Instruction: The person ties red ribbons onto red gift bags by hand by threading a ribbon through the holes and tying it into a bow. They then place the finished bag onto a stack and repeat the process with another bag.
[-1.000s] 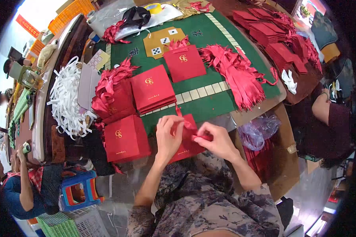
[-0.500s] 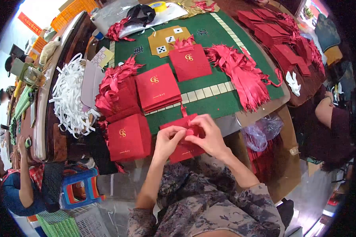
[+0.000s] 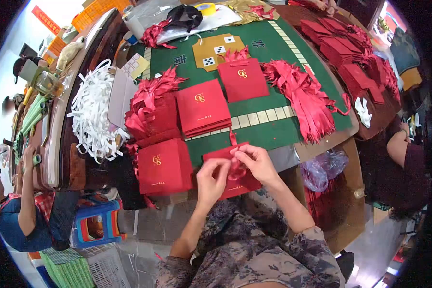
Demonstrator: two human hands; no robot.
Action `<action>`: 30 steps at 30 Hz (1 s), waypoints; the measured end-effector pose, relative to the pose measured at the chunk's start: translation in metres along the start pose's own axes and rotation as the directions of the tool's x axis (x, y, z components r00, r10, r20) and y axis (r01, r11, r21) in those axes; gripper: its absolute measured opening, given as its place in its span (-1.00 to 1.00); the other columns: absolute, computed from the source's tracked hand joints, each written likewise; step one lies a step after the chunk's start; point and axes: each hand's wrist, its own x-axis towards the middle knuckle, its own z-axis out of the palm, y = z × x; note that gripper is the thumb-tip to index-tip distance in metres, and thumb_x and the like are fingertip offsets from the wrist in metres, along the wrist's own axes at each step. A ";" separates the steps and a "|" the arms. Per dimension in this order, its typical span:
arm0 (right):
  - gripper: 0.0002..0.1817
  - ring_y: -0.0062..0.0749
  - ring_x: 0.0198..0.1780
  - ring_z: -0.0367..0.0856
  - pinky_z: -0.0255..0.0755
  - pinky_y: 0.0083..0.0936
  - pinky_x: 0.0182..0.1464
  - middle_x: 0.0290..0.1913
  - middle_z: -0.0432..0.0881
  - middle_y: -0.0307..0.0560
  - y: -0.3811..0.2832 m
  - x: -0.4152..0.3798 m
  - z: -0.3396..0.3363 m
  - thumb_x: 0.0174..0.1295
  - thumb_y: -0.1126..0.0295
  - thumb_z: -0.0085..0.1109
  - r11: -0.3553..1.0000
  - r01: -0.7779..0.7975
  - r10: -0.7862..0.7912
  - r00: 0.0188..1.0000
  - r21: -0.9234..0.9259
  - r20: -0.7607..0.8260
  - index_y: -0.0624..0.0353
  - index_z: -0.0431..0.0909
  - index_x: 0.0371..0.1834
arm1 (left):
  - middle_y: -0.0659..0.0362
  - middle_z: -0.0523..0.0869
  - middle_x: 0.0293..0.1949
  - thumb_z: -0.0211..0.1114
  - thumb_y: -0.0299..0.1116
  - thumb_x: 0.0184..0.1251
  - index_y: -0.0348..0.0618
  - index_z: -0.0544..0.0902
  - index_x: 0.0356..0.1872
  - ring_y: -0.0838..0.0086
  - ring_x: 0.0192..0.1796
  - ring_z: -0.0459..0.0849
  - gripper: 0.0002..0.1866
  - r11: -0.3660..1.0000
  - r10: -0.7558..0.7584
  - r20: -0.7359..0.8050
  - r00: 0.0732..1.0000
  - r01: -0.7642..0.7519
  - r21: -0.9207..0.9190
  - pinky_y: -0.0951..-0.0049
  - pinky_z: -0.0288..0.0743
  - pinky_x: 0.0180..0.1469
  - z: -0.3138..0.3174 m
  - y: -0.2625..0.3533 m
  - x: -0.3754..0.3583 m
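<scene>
A red paper bag [image 3: 242, 186] with small gold print lies flat at the table's near edge, under both hands. My right hand [image 3: 258, 165] pinches a red ribbon [image 3: 238, 169] near the bag's top edge. At the bag's left side, my left hand [image 3: 212, 178] is closed in a pinch on the same ribbon; its fingertips are partly hidden. Loops of the ribbon hang between the hands, over the bag. Left of them is a stack of red bags [image 3: 163, 168] with a gold logo. Another stack of red bags [image 3: 204, 108] lies beyond.
A bundle of red ribbons [image 3: 305, 101] lies right on the green table mat [image 3: 266, 132]. White ribbons [image 3: 93, 115] are heaped at left. A single red bag [image 3: 245, 81] lies farther back. More red bags [image 3: 341, 48] cover the right table. Other people sit at both sides.
My hands have drawn slightly apart, the left one lower and leftward of the right. The ribbon now shows as loose loops between them. The whole view has shifted a little.
</scene>
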 end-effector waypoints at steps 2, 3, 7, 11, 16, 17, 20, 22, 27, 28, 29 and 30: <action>-0.80 -0.64 -0.25 0.64 0.53 -0.65 -0.15 -0.28 0.71 -0.23 -0.006 0.000 0.001 0.44 0.40 0.20 0.992 0.006 -0.004 1.000 -0.127 0.012 0.30 0.67 -0.03 | -0.01 0.70 -0.16 0.26 -0.57 0.35 -0.31 0.67 -0.02 0.09 -0.05 0.66 -0.78 0.915 0.209 -0.128 0.970 -0.147 0.375 0.23 0.54 0.06 -0.006 -0.001 0.007; -0.80 -0.64 -0.25 0.64 0.53 -0.65 -0.15 -0.28 0.71 -0.23 -0.007 0.000 0.002 0.44 0.40 0.20 0.992 0.004 -0.002 1.000 -0.128 0.015 0.30 0.67 -0.03 | -0.01 0.70 -0.16 0.26 -0.57 0.35 -0.31 0.67 -0.02 0.09 -0.05 0.66 -0.78 0.916 0.206 -0.131 0.970 -0.144 0.375 0.23 0.54 0.06 -0.007 -0.002 0.010; -0.83 -0.57 -0.24 0.69 0.55 -0.55 -0.15 -0.31 0.73 -0.16 -0.011 0.000 0.007 0.36 0.44 0.25 0.876 0.141 -0.154 0.988 -0.461 0.009 0.32 0.65 -0.10 | -0.02 0.60 0.05 0.32 -0.52 0.26 -0.27 0.62 0.02 -0.01 0.09 0.54 -0.71 0.773 0.242 -0.079 0.967 -0.143 0.618 0.01 0.45 0.14 -0.010 -0.015 0.016; -0.84 -0.38 -0.29 0.76 0.57 -0.46 -0.20 -0.34 0.75 -0.05 -0.009 0.001 0.015 0.34 0.42 0.26 0.751 0.155 -0.185 0.983 -0.641 0.021 0.27 0.65 -0.12 | -0.02 0.61 0.00 0.35 -0.53 0.20 -0.24 0.63 -0.02 0.01 0.05 0.55 -0.70 0.765 0.175 0.031 0.984 -0.155 0.625 0.03 0.47 0.09 -0.011 -0.016 0.017; -0.86 -0.19 -0.28 0.76 0.56 -0.36 -0.21 -0.32 0.74 0.00 0.000 0.000 0.015 0.34 0.40 0.25 0.689 0.206 -0.264 0.964 -0.695 0.024 0.23 0.64 -0.15 | 0.02 0.64 -0.11 0.37 -0.51 0.17 -0.19 0.65 -0.14 0.05 -0.05 0.56 -0.78 0.782 0.248 0.061 0.967 -0.236 0.577 0.11 0.49 0.00 -0.017 -0.005 0.021; -0.86 -0.15 -0.27 0.74 0.56 -0.34 -0.20 -0.29 0.73 0.00 -0.003 -0.002 0.015 0.33 0.39 0.26 0.662 0.216 -0.280 0.960 -0.718 0.030 0.21 0.64 -0.16 | 0.02 0.64 -0.11 0.37 -0.51 0.17 -0.19 0.65 -0.14 0.05 -0.05 0.56 -0.78 0.782 0.245 0.062 0.967 -0.235 0.577 0.11 0.49 0.00 -0.018 -0.003 0.021; -0.87 -0.10 -0.26 0.71 0.54 -0.30 -0.19 -0.28 0.71 -0.01 -0.007 -0.007 0.016 0.30 0.38 0.27 0.620 0.230 -0.308 0.951 -0.750 0.037 0.19 0.64 -0.18 | 0.05 0.67 -0.21 0.37 -0.51 0.18 -0.20 0.65 -0.20 0.08 -0.10 0.56 -0.84 0.807 0.265 0.092 0.960 -0.273 0.524 0.14 0.49 -0.02 -0.020 0.004 0.025; -0.87 -0.08 -0.26 0.69 0.53 -0.28 -0.19 -0.28 0.69 -0.01 -0.010 -0.011 0.017 0.29 0.38 0.28 0.606 0.231 -0.319 0.947 -0.761 0.034 0.18 0.64 -0.19 | 0.08 0.70 -0.32 0.31 -0.53 0.23 -0.17 0.66 -0.24 0.08 -0.17 0.55 -0.90 0.870 0.206 0.086 0.975 -0.223 0.440 0.16 0.48 -0.10 -0.020 0.008 0.026; -0.87 -0.07 -0.24 0.66 0.51 -0.26 -0.18 -0.33 0.64 -0.01 -0.011 -0.015 0.015 0.23 0.39 0.30 0.563 0.288 -0.394 0.918 -0.774 0.055 0.19 0.61 -0.25 | 0.04 0.72 -0.34 0.25 -0.48 0.36 -0.20 0.68 -0.20 0.15 -0.19 0.64 -0.92 0.951 0.037 0.116 0.993 -0.071 0.302 0.24 0.53 -0.09 -0.022 0.011 0.027; -0.87 -0.07 -0.24 0.66 0.51 -0.26 -0.18 -0.33 0.64 -0.01 -0.011 -0.015 0.014 0.23 0.39 0.30 0.565 0.286 -0.393 0.918 -0.774 0.053 0.19 0.61 -0.25 | 0.01 0.71 -0.33 0.24 -0.47 0.40 -0.23 0.69 -0.17 0.23 -0.17 0.70 -0.89 0.965 -0.025 0.135 0.991 -0.011 0.261 0.31 0.56 -0.05 -0.024 0.012 0.027; -0.87 -0.07 -0.24 0.66 0.51 -0.26 -0.17 -0.33 0.64 -0.01 -0.011 -0.016 0.013 0.21 0.40 0.30 0.573 0.287 -0.386 0.921 -0.768 0.057 0.20 0.60 -0.26 | 0.01 0.71 -0.33 0.24 -0.47 0.40 -0.23 0.69 -0.17 0.23 -0.17 0.70 -0.89 0.965 -0.026 0.136 0.990 -0.010 0.261 0.31 0.56 -0.05 -0.024 0.009 0.028; -0.87 -0.08 -0.23 0.66 0.50 -0.26 -0.16 -0.33 0.64 -0.01 -0.012 -0.016 0.012 0.20 0.41 0.30 0.582 0.288 -0.378 0.924 -0.761 0.061 0.20 0.59 -0.27 | -0.01 0.72 -0.31 0.23 -0.46 0.41 -0.25 0.69 -0.16 0.22 -0.17 0.72 -0.88 0.970 -0.039 0.152 0.988 0.001 0.245 0.31 0.56 -0.04 -0.025 0.006 0.027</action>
